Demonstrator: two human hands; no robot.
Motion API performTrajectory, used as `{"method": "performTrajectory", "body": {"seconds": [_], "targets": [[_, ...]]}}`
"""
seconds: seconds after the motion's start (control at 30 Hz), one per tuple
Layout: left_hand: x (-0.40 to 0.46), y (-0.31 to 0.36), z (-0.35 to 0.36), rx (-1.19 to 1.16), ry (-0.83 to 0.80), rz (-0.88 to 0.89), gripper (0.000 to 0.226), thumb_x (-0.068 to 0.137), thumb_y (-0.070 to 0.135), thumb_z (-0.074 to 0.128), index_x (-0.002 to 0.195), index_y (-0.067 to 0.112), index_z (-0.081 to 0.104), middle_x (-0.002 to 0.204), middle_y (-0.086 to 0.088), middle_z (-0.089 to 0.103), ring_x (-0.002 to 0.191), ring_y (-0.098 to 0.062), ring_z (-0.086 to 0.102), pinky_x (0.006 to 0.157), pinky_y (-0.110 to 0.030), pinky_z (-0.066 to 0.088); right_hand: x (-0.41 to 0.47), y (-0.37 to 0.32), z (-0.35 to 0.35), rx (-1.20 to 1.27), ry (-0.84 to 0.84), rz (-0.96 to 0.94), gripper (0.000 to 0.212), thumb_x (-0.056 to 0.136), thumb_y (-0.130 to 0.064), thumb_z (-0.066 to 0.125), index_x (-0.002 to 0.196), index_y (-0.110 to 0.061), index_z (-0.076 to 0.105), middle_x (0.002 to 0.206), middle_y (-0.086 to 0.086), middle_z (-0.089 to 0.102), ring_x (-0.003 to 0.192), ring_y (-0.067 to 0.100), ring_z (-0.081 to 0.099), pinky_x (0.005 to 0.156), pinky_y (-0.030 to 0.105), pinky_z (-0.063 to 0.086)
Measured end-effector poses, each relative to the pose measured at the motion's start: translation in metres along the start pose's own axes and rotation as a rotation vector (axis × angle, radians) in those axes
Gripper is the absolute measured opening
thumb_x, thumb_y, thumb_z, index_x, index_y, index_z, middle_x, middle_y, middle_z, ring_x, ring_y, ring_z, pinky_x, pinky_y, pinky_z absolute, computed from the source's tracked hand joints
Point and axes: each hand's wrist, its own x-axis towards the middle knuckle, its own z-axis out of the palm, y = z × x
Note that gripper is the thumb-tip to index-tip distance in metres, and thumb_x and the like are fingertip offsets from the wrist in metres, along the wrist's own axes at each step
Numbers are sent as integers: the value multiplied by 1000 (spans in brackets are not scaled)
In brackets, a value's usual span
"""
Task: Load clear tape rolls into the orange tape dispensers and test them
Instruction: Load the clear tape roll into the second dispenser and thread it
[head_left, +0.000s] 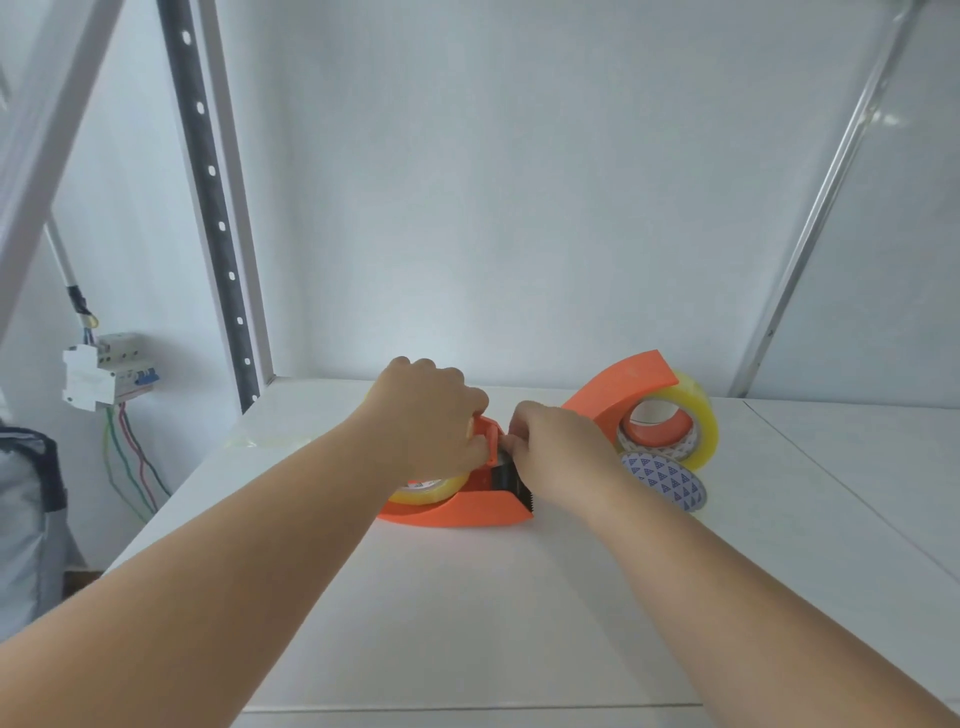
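Orange plastic stands out on a white table (467, 597): two tape dispensers sit near the far edge, against a pale wall.

The nearer dispenser (467, 506) lies toward the middle of the far edge, its black toothed cutter (514, 480) pointing at the viewer. A clear, yellowish tape roll (431, 488) is seated inside it. The left hand (431, 415) rests over the top of this dispenser, fingers curled down and gripping its orange upper part. The right hand (558, 452) meets it from the right, its fingers (511, 444) bent and pinching at the spot just above the cutter; what exactly they pinch is hidden by the hand.

The second dispenser (631, 384) stands just to the right, closer to the wall, with its own clear roll (691, 421) loaded. A round disc (662, 478) printed with blue triangles lies flat in front of it, touching the roll.

Off the table's left edge, a perforated metal upright (208, 171) rises, and a white breaker box (98, 371) with coloured wires hangs on the wall.
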Motion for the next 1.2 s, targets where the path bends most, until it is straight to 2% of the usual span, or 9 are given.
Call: {"method": "performTrajectory", "body": {"seconds": [0.23, 0.33, 0.53, 0.63, 0.77, 0.87, 0.97, 1.07, 1.2], "targets": [[-1, -5, -9, 12, 22, 90, 42, 86, 45, 33, 114, 32, 62, 102, 3, 59, 91, -22, 55, 77, -33, 42, -9, 18, -9, 211, -104, 34, 10, 97, -26, 47, 93, -19, 54, 83, -3, 60, 82, 23, 57, 63, 30, 40], [-1, -13, -10, -62, -4, 70, 40, 89, 40, 32, 120, 34, 59, 112, 5, 58, 99, -21, 57, 73, -29, 39, -10, 28, -13, 233, -97, 69, 10, 96, -26, 49, 93, -19, 55, 85, -3, 57, 83, 22, 56, 67, 31, 41], [-3, -34, -16, -160, -65, -9, 40, 93, 29, 30, 125, 29, 53, 119, 4, 60, 107, -21, 56, 88, -36, 47, -9, 50, -19, 91, -25, 134, 23, 93, -24, 51, 71, -33, 47, 76, -13, 59, 90, 21, 57, 72, 32, 44], [-4, -31, -14, -125, -44, 4, 39, 94, 29, 28, 124, 22, 53, 114, 1, 62, 103, -23, 58, 88, -38, 47, -10, 49, -18, -15, -5, 130, 24, 93, -26, 50, 71, -36, 46, 91, -6, 67, 96, 22, 56, 76, 33, 43], [-3, -28, -7, -105, 14, -18, 42, 96, 38, 28, 109, 12, 57, 96, -1, 61, 87, -22, 57, 76, -34, 45, -12, 44, -19, -140, -19, 68, 26, 95, -22, 44, 106, -34, 63, 106, -8, 67, 108, 22, 50, 86, 33, 34], [-5, -24, -5, -51, -2, -60, 58, 89, 65, 31, 107, 14, 53, 94, 0, 58, 80, -21, 50, 67, -31, 34, -14, 37, -17, -179, 94, -12, 37, 95, -17, 42, 127, -27, 57, 120, -4, 64, 117, 24, 50, 90, 35, 34], [-4, -23, -3, -32, -19, -58, 66, 83, 72, 36, 113, 15, 52, 99, 1, 58, 83, -21, 51, 67, -31, 36, -16, 22, -13, 89, 215, -73, 38, 96, -14, 45, 132, -17, 55, 130, 2, 61, 124, 23, 50, 100, 33, 39], [-3, -21, -2, -61, -4, -48, 65, 82, 70, 39, 117, 16, 51, 104, 1, 57, 89, -21, 53, 70, -31, 36, -18, 4, -6, 324, 187, -86, 37, 97, -18, 46, 132, -17, 55, 136, -2, 56, 129, 15, 47, 105, 25, 33], [-1, -16, -1, -62, 14, -37, 64, 82, 69, 41, 119, 17, 51, 107, 1, 58, 97, -22, 56, 71, -31, 33, -11, -7, 3, 318, 81, -29, 40, 98, -25, 43, 137, -20, 49, 137, 0, 54, 127, 16, 48, 105, 31, 37]]}}
